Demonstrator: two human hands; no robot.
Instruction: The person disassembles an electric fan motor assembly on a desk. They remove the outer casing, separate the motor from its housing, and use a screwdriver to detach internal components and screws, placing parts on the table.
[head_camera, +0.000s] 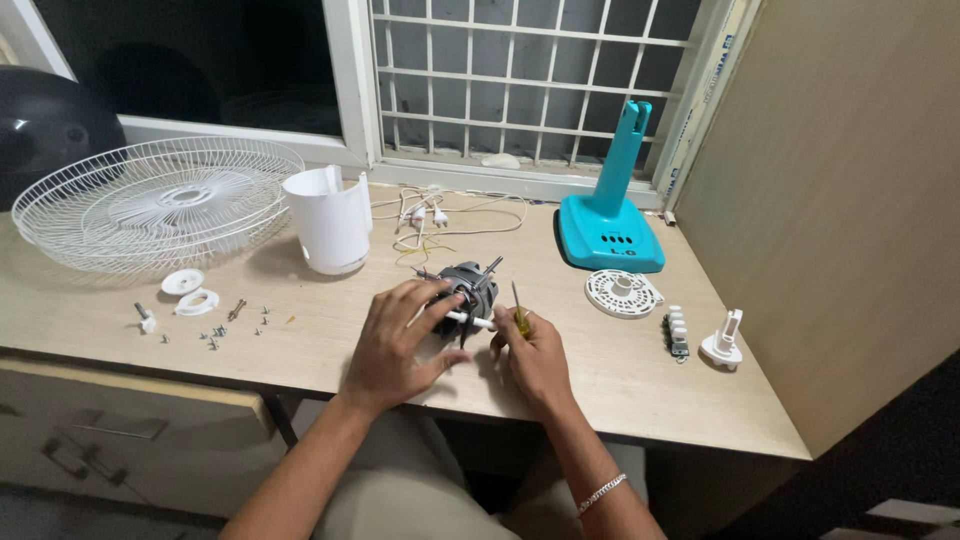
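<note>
A grey fan motor (466, 290) with a metal shaft and trailing wires lies on the wooden table (620, 390). My left hand (398, 340) rests over its left side, fingers spread across it and on a white rod-like part at its front. My right hand (530, 355) sits just right of the motor and grips a yellow-handled screwdriver (519, 312), its tip pointing up and away.
A white wire fan guard (155, 200) lies at the back left, a white motor cover (330, 220) behind the motor. A teal fan stand (610, 210), a white round grille plate (622, 293), a switch block (677, 333), a white knob piece (723, 343) sit right. Several screws (225, 330) and white rings (190, 290) lie left.
</note>
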